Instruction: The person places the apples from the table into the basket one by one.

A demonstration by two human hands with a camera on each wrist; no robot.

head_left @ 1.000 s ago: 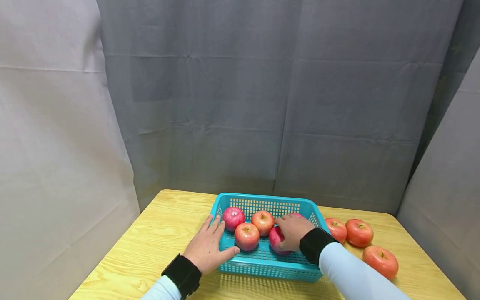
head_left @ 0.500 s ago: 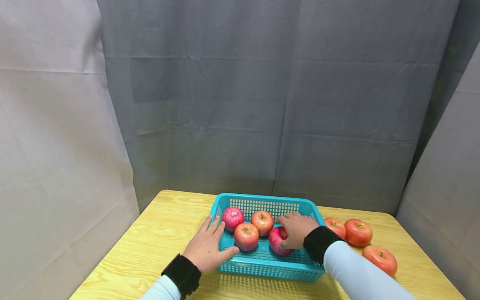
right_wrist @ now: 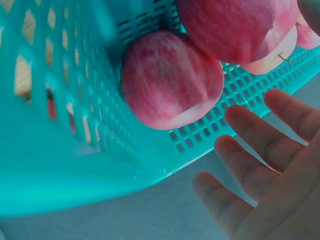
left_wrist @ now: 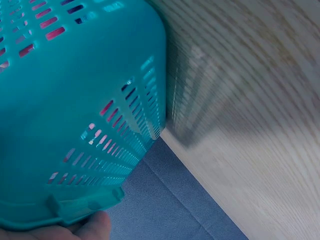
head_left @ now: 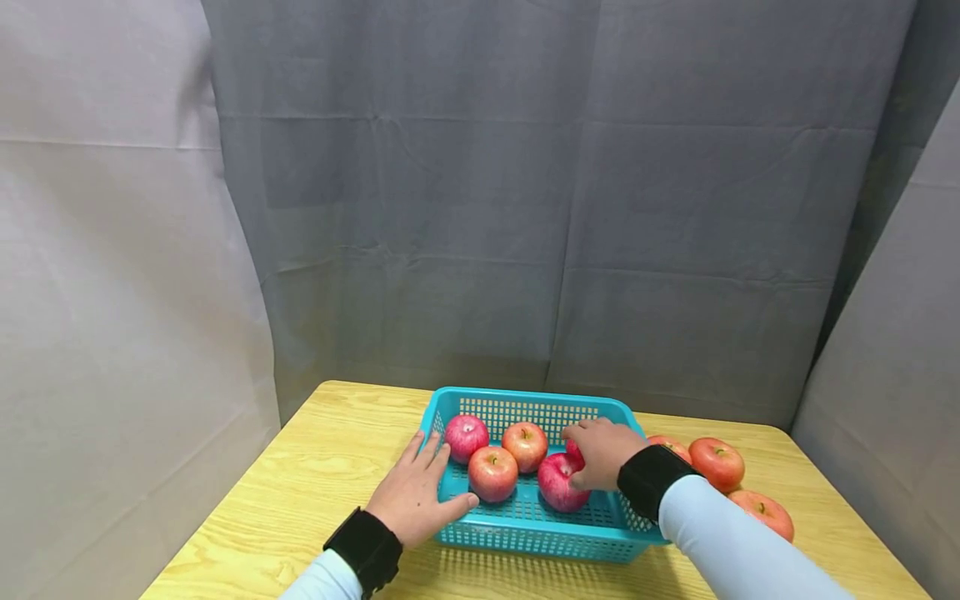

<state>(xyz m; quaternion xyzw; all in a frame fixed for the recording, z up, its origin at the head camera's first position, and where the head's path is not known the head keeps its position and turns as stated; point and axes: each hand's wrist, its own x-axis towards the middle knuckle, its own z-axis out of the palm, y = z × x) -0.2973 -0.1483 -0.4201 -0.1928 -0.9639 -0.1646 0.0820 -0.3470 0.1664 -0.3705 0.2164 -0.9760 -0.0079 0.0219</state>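
Observation:
A turquoise plastic basket (head_left: 525, 533) with a mesh wall holds several red apples. My left hand (head_left: 412, 500) rests at its left rim with straight, spread fingers; fingertips (left_wrist: 97, 222) show by the rim in the left wrist view. Over the basket's right end hovers my right hand (head_left: 603, 450). Its fingers are loosely extended, with nothing between them in the right wrist view. Nearest to it are a dark red apple (head_left: 564, 483) and another apple (right_wrist: 172, 80) in the basket corner, which the hand mostly hides from the head view.
To the right of the basket, on the wooden table (head_left: 300, 483), lie more apples, among them one apple (head_left: 717, 463) behind and one apple (head_left: 765, 510) nearer, partly covered by my right sleeve. A grey cloth (head_left: 465, 208) hangs behind the table.
My right hand has shifted a little to the right, uncovering more of the dark red apple and part of the one behind it. The left hand and basket have stayed in place.

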